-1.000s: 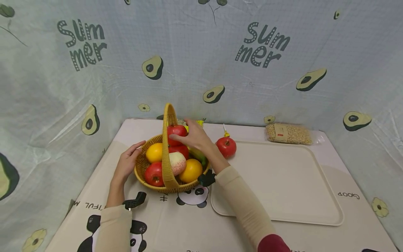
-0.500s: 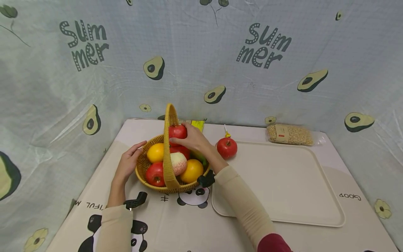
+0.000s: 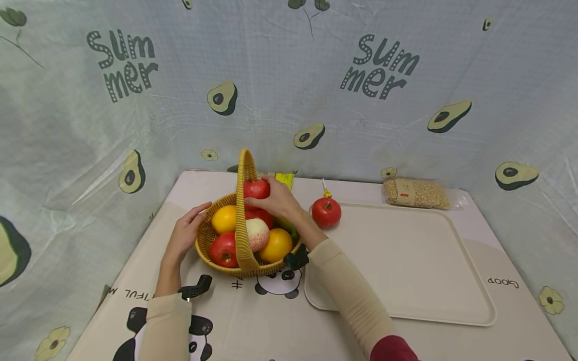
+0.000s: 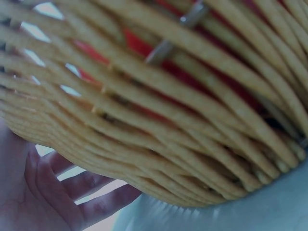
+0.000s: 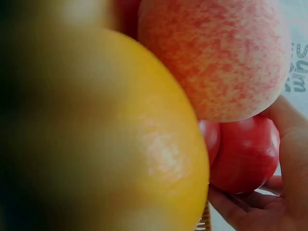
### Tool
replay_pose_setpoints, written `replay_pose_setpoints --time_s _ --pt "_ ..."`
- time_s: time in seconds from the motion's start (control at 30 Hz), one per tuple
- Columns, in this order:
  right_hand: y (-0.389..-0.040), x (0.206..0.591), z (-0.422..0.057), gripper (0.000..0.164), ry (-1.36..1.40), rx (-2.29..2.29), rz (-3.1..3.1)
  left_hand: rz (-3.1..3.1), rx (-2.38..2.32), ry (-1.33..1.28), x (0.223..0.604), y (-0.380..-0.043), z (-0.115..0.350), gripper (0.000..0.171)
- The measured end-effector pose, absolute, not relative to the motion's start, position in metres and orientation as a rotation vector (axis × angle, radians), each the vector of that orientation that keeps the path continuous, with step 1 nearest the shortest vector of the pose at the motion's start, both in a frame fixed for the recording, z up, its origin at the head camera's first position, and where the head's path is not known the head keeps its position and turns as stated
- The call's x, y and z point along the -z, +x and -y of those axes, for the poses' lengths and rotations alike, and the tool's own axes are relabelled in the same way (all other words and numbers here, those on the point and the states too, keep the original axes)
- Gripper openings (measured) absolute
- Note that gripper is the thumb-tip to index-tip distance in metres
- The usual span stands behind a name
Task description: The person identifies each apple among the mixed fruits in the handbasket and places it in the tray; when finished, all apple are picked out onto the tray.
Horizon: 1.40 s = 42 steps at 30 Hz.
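Right grip (image 3: pixel 280 199) clasps a red fruit (image 3: pixel 256 191), arm (image 3: pixel 348 283) slanting leftward; relaxed left grip (image 3: pixel 184 233) touches the basket (image 3: pixel 205 240)

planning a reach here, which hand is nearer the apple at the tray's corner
Right. The right hand is to the left of that lone apple, holding another apple at the basket; the left hand is farther off, at the basket's left side.
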State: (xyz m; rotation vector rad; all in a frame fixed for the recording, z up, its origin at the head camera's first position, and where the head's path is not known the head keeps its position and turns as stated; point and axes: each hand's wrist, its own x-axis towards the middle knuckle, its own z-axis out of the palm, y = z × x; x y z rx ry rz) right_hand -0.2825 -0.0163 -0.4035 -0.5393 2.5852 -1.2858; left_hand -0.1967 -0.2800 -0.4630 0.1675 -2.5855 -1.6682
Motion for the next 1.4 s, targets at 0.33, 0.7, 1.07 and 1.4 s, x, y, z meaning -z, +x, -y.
replay_pose_setpoints --time_s 0.33,0.7,1.07,1.4 --pt "-0.280 0.402 0.006 0.079 -0.541 1.371 -2.592 2.596 1.660 0.175 0.462 -0.197 0.280 0.048" --pt "-0.271 0.401 -0.011 0.079 -0.507 1.434 -2.637 2.585 1.652 0.166 0.464 -0.198 0.280 0.048" --pt "-0.256 0.388 -0.026 0.080 -0.522 1.475 -2.694 2.589 1.651 0.180 0.463 -0.198 0.280 0.048" --pt "-0.242 0.375 -0.047 0.080 -0.552 1.475 -2.755 2.600 1.650 0.192 0.461 -0.198 0.279 0.049"
